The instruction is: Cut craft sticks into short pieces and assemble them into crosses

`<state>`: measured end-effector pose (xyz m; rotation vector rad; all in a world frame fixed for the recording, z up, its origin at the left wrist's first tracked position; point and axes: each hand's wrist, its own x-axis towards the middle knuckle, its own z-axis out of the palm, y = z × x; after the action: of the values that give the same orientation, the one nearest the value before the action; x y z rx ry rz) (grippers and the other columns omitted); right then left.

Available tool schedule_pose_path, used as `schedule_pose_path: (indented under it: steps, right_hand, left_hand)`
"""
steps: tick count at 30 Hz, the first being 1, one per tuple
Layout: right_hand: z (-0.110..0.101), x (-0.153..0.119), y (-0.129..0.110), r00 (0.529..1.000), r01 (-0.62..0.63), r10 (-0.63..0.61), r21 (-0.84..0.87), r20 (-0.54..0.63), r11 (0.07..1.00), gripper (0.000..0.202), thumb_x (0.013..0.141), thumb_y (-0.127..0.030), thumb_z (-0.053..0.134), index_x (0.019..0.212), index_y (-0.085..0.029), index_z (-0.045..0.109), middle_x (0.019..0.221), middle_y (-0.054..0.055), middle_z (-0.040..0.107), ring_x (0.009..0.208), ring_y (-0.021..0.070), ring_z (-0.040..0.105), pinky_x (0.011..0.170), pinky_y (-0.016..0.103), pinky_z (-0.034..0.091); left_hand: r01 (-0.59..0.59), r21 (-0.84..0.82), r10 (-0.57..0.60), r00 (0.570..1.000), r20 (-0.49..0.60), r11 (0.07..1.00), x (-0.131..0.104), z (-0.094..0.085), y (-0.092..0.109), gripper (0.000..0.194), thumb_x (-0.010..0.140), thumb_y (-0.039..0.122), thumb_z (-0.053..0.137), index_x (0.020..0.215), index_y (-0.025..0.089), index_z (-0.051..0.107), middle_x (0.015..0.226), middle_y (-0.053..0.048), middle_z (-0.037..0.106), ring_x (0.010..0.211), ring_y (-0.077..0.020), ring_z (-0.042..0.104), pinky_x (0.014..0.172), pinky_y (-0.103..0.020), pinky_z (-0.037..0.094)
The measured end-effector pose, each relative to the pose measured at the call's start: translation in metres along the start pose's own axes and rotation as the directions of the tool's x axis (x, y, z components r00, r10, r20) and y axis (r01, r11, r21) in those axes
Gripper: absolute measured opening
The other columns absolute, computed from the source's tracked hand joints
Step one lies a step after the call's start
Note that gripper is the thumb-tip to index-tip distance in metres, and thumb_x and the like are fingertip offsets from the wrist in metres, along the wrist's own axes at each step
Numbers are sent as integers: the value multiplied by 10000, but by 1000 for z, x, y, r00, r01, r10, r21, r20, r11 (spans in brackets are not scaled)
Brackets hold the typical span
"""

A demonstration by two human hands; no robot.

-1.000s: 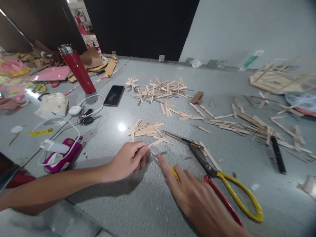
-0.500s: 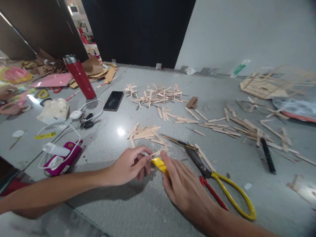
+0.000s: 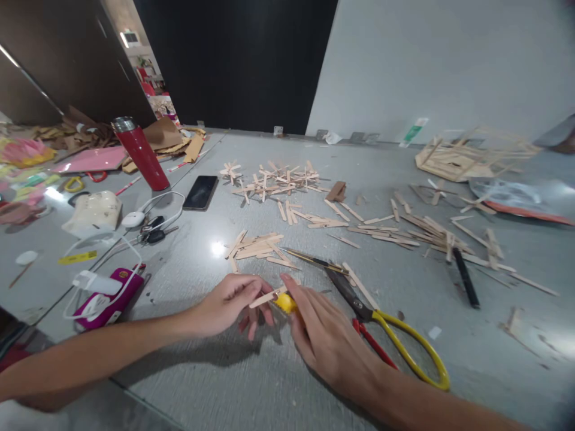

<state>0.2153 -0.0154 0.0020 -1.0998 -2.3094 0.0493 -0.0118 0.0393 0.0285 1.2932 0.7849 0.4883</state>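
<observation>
My left hand (image 3: pixel 236 304) is closed, pinching a small wooden craft stick (image 3: pixel 265 298) between thumb and fingers. My right hand (image 3: pixel 326 329) wraps round a yellow utility knife (image 3: pixel 286 302), and its index finger reaches the stick's right end. The blade cannot be made out now. Just beyond my hands lies a small pile of craft sticks (image 3: pixel 256 246). Tweezers (image 3: pixel 314 260) and large scissors with yellow handles (image 3: pixel 375 314) lie to the right of the pile, with a red-handled tool (image 3: pixel 375 346) partly under the scissors.
More craft sticks (image 3: pixel 426 230) are scattered to the right, near a black pen-like object (image 3: pixel 466 278) and a stick frame (image 3: pixel 449 161). Star-like stick clusters (image 3: pixel 283 179) sit farther back. On the left are a phone (image 3: pixel 200 192), red flask (image 3: pixel 141 155), keys (image 3: pixel 155 230) and purple power bank (image 3: pixel 108 299).
The stick has turned, its left end now pointing down toward me and showing in front of my left fingers. My view has swung slightly right and up.
</observation>
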Motion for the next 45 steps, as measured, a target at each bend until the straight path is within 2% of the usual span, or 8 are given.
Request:
schedule_pose_path:
  steps: [2, 5, 10, 18, 27, 35, 40, 45]
  right_hand:
    - [0, 0, 1, 1000, 0, 0, 34, 0, 999, 689, 1000, -33, 420, 1655, -72, 209, 1261, 228, 748, 1083, 301, 758, 893, 469, 672]
    - [-1, 0, 1, 1000, -10, 9, 42, 23, 999, 718, 992, -40, 444, 1661, -57, 183, 1295, 240, 731, 1112, 314, 744, 912, 474, 664]
    - [-3, 1, -1, 999, -3, 1, 25, 42, 1000, 773, 988, -38, 455, 1681, -69, 114, 1250, 215, 742, 1082, 319, 739, 897, 486, 661]
    - [-3, 2, 0, 998, 50, -52, 50, 32, 998, 804, 1000, -47, 432, 1705, -85, 45, 1237, 223, 737, 1087, 334, 736, 888, 490, 662]
    - [-2, 4, 0, 997, 77, -78, 43, 19, 996, 824, 994, -40, 421, 1709, -73, 14, 1238, 228, 746, 1037, 352, 757, 865, 517, 675]
    - [-1, 3, -1, 993, 117, -116, 48, -15, 992, 823, 991, -34, 429, 1711, -56, 30, 1379, 264, 687, 1135, 346, 727, 906, 485, 668]
    - [-2, 2, -1, 997, 71, -70, 49, -18, 996, 833, 999, -39, 426, 1714, -65, 1, 1284, 248, 734, 1080, 328, 752, 879, 470, 682]
    - [-5, 2, 0, 999, 46, -45, 52, -18, 998, 856, 984, -50, 437, 1718, -82, -3, 1415, 263, 681, 1154, 322, 743, 925, 464, 677]
  left_hand:
    - [4, -84, -1, 999, 43, 996, 1, -1, 1, 584, 1001, 699, 546, 1002, 129, 672, 811, -99, 765, 485, -120, 659, 438, -200, 449]
    - [36, -137, -27, 997, 67, 990, 2, -2, 2, 549, 954, 682, 654, 1004, 136, 674, 801, -85, 767, 465, -116, 658, 423, -193, 448]
    - [52, -128, -47, 998, 41, 990, 4, -1, 0, 494, 889, 618, 778, 986, 140, 698, 784, -52, 761, 444, -90, 634, 421, -179, 446]
    - [60, -123, -58, 998, 17, 991, 3, -1, 1, 544, 791, 639, 854, 875, 122, 708, 732, -52, 748, 434, -80, 590, 435, -191, 465]
    - [21, -29, -21, 1000, -9, 999, 2, -2, 6, 493, 822, 611, 825, 833, 135, 697, 713, -20, 705, 443, -72, 566, 448, -193, 431]
    - [-38, 204, 66, 989, -134, 978, 1, -2, -2, 213, 831, 338, 761, 807, 129, 724, 634, 0, 649, 504, -93, 545, 498, -207, 431]
    - [-47, 224, 87, 982, -169, 974, 4, -2, -4, 239, 847, 376, 747, 857, 139, 723, 661, 6, 652, 486, -85, 509, 477, -206, 418]
    - [-81, 358, 172, 958, -231, 930, 3, 0, -2, 266, 882, 408, 732, 852, 143, 729, 646, 13, 617, 525, -93, 500, 508, -210, 391]
